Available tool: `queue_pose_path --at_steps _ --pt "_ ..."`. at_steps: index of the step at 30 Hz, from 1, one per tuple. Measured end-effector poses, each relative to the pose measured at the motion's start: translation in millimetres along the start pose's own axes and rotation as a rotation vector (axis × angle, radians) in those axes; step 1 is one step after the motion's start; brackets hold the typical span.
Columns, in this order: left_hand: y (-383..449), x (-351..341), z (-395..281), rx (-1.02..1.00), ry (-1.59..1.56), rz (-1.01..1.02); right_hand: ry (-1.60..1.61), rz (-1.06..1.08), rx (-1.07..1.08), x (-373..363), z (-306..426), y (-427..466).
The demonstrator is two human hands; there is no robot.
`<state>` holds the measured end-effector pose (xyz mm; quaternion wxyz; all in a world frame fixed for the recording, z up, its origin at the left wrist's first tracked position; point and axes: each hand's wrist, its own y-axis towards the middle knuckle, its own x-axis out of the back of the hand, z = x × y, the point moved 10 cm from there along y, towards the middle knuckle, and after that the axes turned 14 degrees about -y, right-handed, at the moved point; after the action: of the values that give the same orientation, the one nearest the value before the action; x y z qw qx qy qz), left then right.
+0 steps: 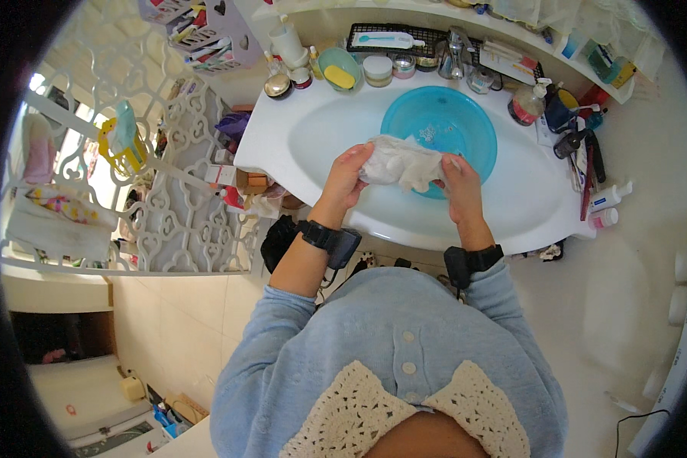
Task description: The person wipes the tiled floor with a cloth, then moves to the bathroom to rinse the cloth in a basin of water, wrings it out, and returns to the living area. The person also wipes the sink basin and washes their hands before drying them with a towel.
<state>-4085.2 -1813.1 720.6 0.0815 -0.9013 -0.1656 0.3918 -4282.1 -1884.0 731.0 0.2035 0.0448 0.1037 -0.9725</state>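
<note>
A bunched white cloth (pixel 403 162) is stretched between my two hands. My left hand (pixel 347 173) grips its left end, thumb on top. At the other end my right hand (pixel 461 182) pinches a fold between thumb and fingers. Just beneath and behind the cloth sits a round blue plastic basin (pixel 481 129), with some foam and liquid at its bottom. The basin rests inside a white washbasin (pixel 323 129). Part of the basin's near left side is hidden by the cloth and my right hand.
Jars, a green bowl with yellow soap (pixel 339 77) and a chrome faucet (pixel 452 54) line the back rim. A pump bottle (pixel 529 103), a dark cup and several toiletries crowd the right. A white lattice screen (pixel 183 189) stands at left; a shelf (pixel 526 31) runs above.
</note>
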Motion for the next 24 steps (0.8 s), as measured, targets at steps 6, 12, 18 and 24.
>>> queue_pose_path --at_steps 6,12,18,24 --pt "-1 -2 -8 0.033 -0.317 0.101 -0.078 0.049 0.025 -13 2 -1" --pt "-12 -26 -5 0.09 -0.245 0.193 -0.524 0.065 0.266 -46 13 -5" --pt "-33 -49 11 0.028 0.083 0.347 -0.445 0.245 0.166 -57 9 -6" --pt "-32 14 -77 -0.608 0.886 -0.02 -0.52 0.153 0.237 -25 17 -9"
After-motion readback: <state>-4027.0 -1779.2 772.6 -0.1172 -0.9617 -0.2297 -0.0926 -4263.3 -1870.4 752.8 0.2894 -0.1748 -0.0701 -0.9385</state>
